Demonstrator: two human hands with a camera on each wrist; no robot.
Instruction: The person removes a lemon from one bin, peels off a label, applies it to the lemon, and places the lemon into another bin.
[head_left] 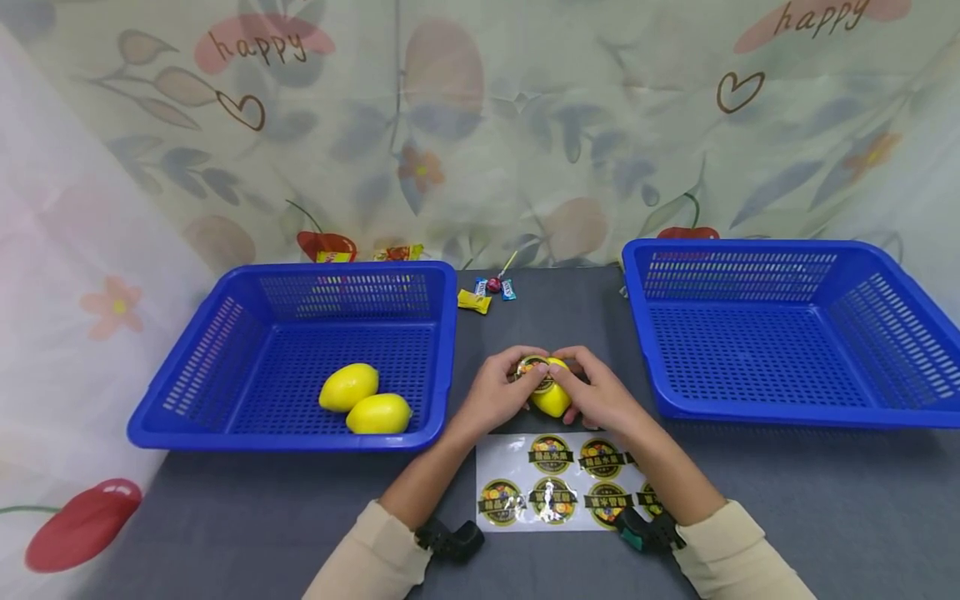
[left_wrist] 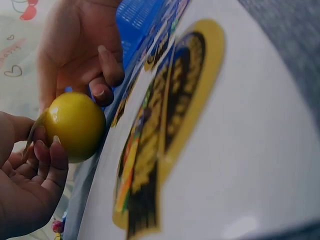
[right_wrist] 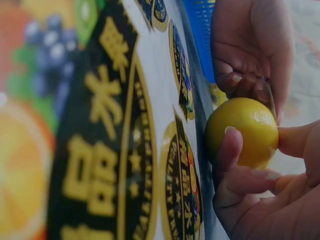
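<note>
A yellow lemon (head_left: pixel 553 402) is held over the table between both hands. My right hand (head_left: pixel 602 393) grips it, with fingers and thumb around its side in the right wrist view. My left hand (head_left: pixel 497 390) pinches a round black-and-gold sticker (head_left: pixel 529 367) whose edge meets the lemon's surface. Seen edge-on, the sticker (left_wrist: pixel 33 134) bends slightly in the left wrist view; how much of it adheres I cannot tell. Below the hands lies a white sheet (head_left: pixel 504 452) of several such fruit stickers, partly covered by the right forearm.
On the left stands a blue basket (head_left: pixel 292 442) with two lemons (head_left: pixel 378 413) inside. Another blue basket (head_left: pixel 795 414) stands on the right. Wrapped candies (head_left: pixel 474 302) and a lollipop (head_left: pixel 493 285) lie at the back, before a patterned curtain (head_left: pixel 517 133).
</note>
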